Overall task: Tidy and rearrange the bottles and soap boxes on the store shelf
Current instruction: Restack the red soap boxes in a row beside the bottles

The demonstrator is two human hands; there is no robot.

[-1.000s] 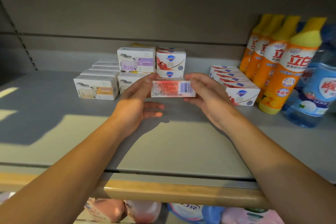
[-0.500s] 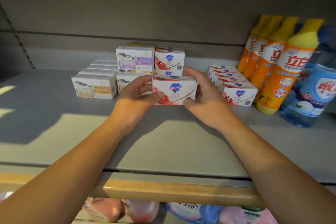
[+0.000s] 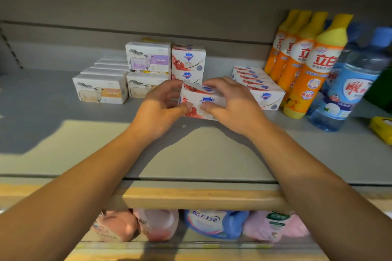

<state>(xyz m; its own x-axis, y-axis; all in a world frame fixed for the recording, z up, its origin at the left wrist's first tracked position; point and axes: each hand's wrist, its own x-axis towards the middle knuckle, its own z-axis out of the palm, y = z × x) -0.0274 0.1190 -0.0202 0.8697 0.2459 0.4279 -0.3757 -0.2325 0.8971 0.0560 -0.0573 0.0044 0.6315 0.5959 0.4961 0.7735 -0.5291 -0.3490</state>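
A white-and-red soap box (image 3: 206, 101) with a blue shield logo stands on the grey shelf (image 3: 63, 133), gripped from both sides by my left hand (image 3: 163, 110) and my right hand (image 3: 231, 104). Directly behind it is a stack of two matching red soap boxes (image 3: 188, 61). A row of several more red soap boxes (image 3: 261, 89) runs back on the right. Sheep-printed soap boxes (image 3: 101, 92) sit to the left, with a purple-labelled one (image 3: 148, 57) stacked on another. Orange dish-soap bottles (image 3: 307, 65) with yellow caps line the right side.
A blue-labelled clear bottle (image 3: 347, 89) stands right of the orange ones. A yellow object (image 3: 381, 129) lies at the far right edge. The shelf has a wooden front lip (image 3: 201, 199). Pink and blue refill pouches (image 3: 212, 224) fill the shelf below.
The soap box was held up with its barcode side facing me, then turned front-out and lowered toward the shelf. It now stands in front of the red stack with both hands still on it.
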